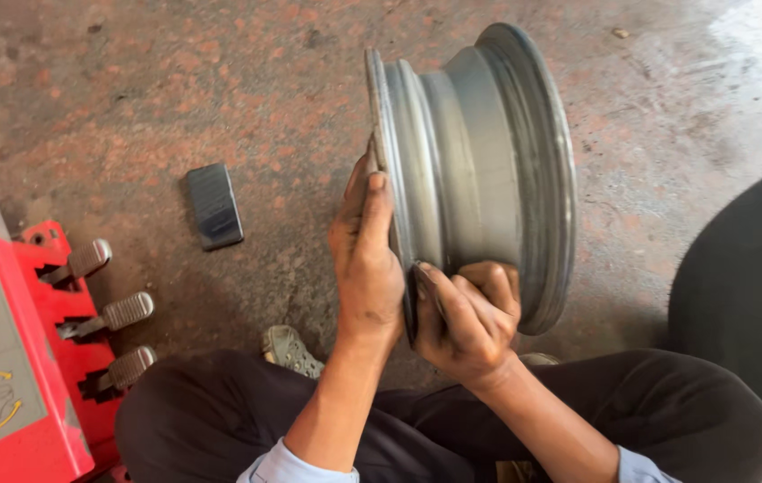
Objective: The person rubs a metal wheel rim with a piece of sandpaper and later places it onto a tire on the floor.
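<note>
rim [479,170] upright | left hand [365,259] flat on its face | right hand [466,317] grips its barrel | tyre [739,295] right of rim

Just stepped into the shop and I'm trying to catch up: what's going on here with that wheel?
A person crouched on the concrete floor holds a bare grey steel wheel rim upright on its edge. The left hand lies flat against the rim's outer flange, and the right hand grips the lower barrel. A red tyre-changing machine with three foot pedals stands at the left, a dark rectangular pad lies on the floor, and a black tyre sits at the right.
</note>
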